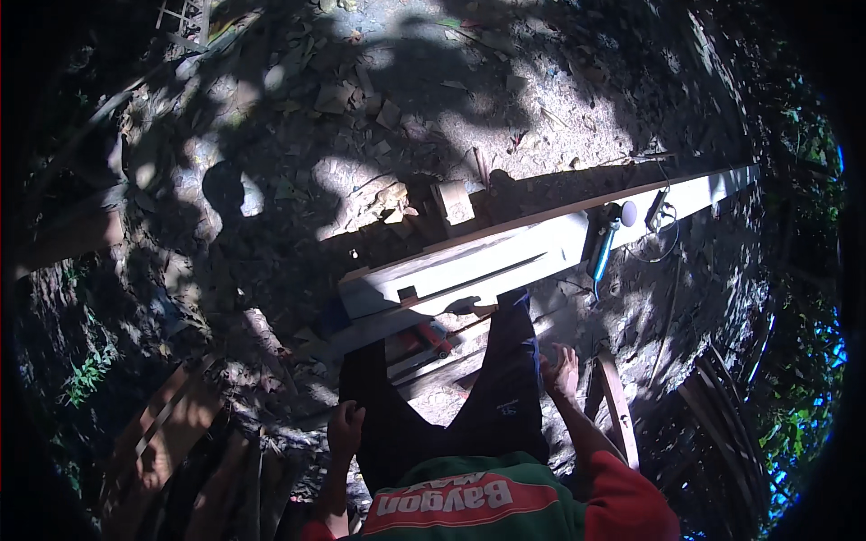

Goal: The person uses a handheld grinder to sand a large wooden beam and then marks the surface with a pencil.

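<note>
Hanging low, left hand (345, 427) curled, right hand (561, 371) fingers spread.

Empty hands (346, 429) — long plank (541, 243) ahead

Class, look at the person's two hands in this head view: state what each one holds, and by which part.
Neither holds anything. The left hand and right hand hang free beside the legs, apart from the long plank and the power tool lying on it.

Hard sun, dappled through foliage: blown-out glare on the long plank (559, 243) and patches of dirt ground (433, 108), deep blue-black shadow elsewhere. Heavy fisheye bend, black vignette at the rim, detail soft toward the edges
</note>
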